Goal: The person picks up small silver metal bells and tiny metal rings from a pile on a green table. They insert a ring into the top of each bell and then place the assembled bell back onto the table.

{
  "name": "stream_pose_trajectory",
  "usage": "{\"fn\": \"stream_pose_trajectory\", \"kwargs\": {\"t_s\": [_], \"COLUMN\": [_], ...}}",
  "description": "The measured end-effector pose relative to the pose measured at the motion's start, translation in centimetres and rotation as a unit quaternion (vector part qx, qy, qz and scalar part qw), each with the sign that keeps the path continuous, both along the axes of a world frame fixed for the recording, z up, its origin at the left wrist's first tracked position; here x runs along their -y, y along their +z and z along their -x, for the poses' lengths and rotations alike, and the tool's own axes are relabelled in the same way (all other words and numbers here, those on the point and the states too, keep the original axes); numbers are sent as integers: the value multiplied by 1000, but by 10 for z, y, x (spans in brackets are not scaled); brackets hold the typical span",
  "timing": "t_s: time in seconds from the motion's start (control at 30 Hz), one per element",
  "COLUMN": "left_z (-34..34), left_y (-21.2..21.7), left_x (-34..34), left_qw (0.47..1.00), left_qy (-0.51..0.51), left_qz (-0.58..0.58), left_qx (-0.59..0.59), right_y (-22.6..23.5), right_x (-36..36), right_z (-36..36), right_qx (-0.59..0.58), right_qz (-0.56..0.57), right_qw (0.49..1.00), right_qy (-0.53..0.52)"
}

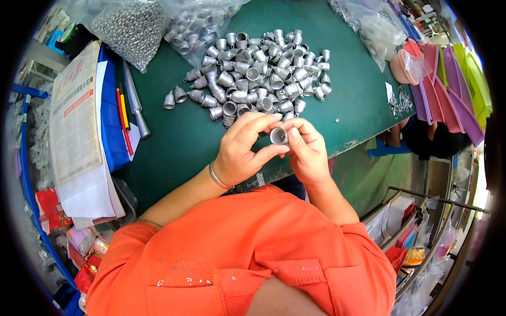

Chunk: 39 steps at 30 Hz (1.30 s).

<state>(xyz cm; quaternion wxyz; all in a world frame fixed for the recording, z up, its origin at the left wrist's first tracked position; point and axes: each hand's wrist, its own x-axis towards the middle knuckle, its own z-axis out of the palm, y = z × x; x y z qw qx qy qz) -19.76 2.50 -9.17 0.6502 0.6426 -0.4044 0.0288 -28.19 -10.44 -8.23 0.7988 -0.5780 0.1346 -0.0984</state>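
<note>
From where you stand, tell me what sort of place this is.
Most likely a small workshop: a heap of grey, bell-shaped pieces lies on a green table, with a clear bag of small grey parts at its far left.

dull metal cups, smooth tabletop

Your shirt: bright orange, pale flecks on the front | your wristband: silver | your cup and the heaped cups: silver-grey | your bench: deep green | to your left, bin: blue; newspaper: greyish beige, dark print, red strip | to your right, trays: pink, purple, lime
</note>
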Motion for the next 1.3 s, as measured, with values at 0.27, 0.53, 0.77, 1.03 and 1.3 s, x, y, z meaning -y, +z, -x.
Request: {"fn": "stream_pose_trajectory", "kwargs": {"t_s": [0.27, 0.53, 0.77, 1.03, 1.3], "left_z": [-3, 0, -3, 4, 0], "left_y": [-2, -1, -6, -9, -17], "left_x": [0, 2, 2, 8, 5], "left_qw": [997, 701, 756, 846, 929], "left_qy": [11, -303, -266, -207, -135], "left_qz": [14, 56, 34, 89, 82], "left_qx": [79, -643, -598, -482, -335], "right_y": [-17, -1, -14, -35, -22], "right_x": [5, 9, 50, 55, 44], "right_z": [4, 3, -14, -8, -4], "right_qx": [104, 216, -46, -39, 106], "right_qz": [-324, 392, 506, 425, 285], "right_qw": [936, 894, 841, 888, 939], "right_qy": [92, -9, -184, -170, -161]}}
